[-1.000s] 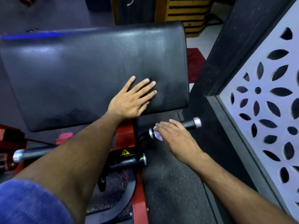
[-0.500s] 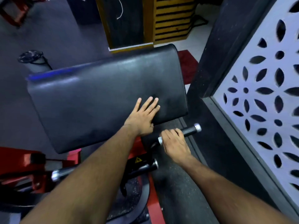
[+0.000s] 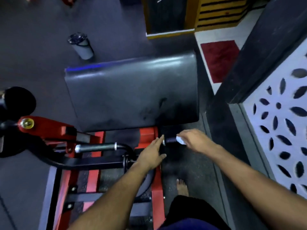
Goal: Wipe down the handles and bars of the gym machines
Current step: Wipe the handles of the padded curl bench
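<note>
The right hand (image 3: pixel 196 141) lies over the right handle (image 3: pixel 171 139) of the red-framed machine (image 3: pixel 63 130), just below the lower right corner of the big black pad (image 3: pixel 132 95). A small white cloth (image 3: pixel 181 140) shows under its fingers, pressed against the dark sleeve of the handle; the grip seems clenched around cloth and handle together, though the blur makes the fingers hard to read. The left hand (image 3: pixel 153 153) reaches in from the other side with its fingers straight, grasping nothing, their tips right beside the handle's inner chrome ring; whether they touch it I cannot tell. The left handle (image 3: pixel 96 147), a matching dark bar with chrome ends, sticks out to the left of the frame, well apart from both hands. A bare foot (image 3: pixel 181 187) stands on the dark floor (image 3: pixel 33 55) to the right of the frame. Farther off on the floor stands a pale cylinder with a dark top (image 3: pixel 81 45), and a red mat (image 3: pixel 219 58) lies beyond the pad. A white cut-out panel (image 3: pixel 282 130) runs along the right.
</note>
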Tool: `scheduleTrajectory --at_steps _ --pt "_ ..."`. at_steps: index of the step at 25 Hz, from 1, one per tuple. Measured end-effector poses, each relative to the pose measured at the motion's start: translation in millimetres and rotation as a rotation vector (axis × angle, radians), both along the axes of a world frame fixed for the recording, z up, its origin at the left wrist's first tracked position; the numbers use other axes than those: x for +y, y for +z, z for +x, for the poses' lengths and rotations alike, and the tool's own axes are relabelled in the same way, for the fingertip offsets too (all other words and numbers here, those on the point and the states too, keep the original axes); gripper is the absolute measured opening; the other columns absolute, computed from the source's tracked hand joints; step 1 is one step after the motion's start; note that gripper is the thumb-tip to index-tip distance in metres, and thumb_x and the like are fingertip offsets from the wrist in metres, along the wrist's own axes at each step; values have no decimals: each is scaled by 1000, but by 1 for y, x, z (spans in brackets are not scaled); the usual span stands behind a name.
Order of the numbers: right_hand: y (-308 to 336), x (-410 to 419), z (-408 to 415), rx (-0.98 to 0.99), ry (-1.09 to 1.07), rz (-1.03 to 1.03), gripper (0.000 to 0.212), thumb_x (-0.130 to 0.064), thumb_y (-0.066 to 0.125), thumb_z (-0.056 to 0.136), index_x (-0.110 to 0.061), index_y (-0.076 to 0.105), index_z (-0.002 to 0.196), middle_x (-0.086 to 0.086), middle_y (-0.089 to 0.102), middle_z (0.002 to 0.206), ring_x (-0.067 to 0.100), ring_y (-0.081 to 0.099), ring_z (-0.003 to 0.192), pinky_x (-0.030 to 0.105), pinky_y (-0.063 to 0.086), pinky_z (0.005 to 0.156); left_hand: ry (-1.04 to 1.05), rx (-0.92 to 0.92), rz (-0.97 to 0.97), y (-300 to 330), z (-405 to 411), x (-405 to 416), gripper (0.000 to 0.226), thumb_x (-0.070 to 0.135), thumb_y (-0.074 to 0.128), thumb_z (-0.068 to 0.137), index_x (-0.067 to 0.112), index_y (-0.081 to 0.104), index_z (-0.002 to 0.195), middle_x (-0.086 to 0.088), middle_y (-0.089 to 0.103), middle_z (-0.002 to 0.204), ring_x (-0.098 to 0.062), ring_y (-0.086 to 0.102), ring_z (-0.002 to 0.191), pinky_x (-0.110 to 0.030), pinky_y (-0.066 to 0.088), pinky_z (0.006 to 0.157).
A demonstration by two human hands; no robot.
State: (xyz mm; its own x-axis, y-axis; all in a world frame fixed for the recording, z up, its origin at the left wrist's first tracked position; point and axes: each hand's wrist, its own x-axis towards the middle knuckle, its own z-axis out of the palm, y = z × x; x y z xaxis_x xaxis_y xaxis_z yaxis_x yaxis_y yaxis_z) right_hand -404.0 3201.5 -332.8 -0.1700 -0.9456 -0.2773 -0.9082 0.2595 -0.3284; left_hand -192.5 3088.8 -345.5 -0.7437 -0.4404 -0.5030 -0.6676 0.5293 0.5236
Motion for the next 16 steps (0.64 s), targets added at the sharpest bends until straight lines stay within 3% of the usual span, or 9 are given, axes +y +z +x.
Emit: scheduleTrajectory --at_steps 3,6,8,11,13,16 --pt "11 26 -33 -193 -26 -131 17 -17 54 97 -20 70 93 -5 70 96 15 64 89 35 49 82 -37 -121 -96 8 -8 3 81 33 59 101 42 7 163 -4 16 171 -27 34 151 -45 40 115" --pt "10 35 -33 -322 -161 -130 24 -14 53 100 -28 70 91 -2 71 97 16 65 91 32 48 84 -42 -162 -144 15 -11 4 72 34 52 105 45 9 162 1 17 171 -28 40 147 -46 44 111" --pt "12 34 -29 -344 -359 -94 28 -18 49 102 -33 63 82 0 71 90 17 66 84 31 50 77 -52 -173 -156 17 -11 4 77 34 55 103 46 7 162 3 16 171 -29 42 146 -46 45 110" --pt "15 31 -21 -408 -701 -35 28 -17 42 101 -17 65 84 5 67 71 14 69 58 20 51 53 -68 -195 -147 15 -8 4 84 30 58 100 48 4 161 5 13 172 -30 42 146 -47 45 110" --pt "11 30 -14 -509 -897 -84 29 -16 43 98 -13 69 85 5 69 70 17 71 53 29 60 59 -115 -201 -148 17 -6 -1 85 28 58 98 49 5 161 5 14 172 -30 41 147 -46 44 111" --pt "-5 44 -7 -691 -1125 -243 32 -13 46 96 -16 76 85 4 77 85 20 74 66 53 62 78 -151 -209 -148 22 -8 -11 84 29 59 98 51 6 160 3 18 171 -30 41 147 -44 41 114"
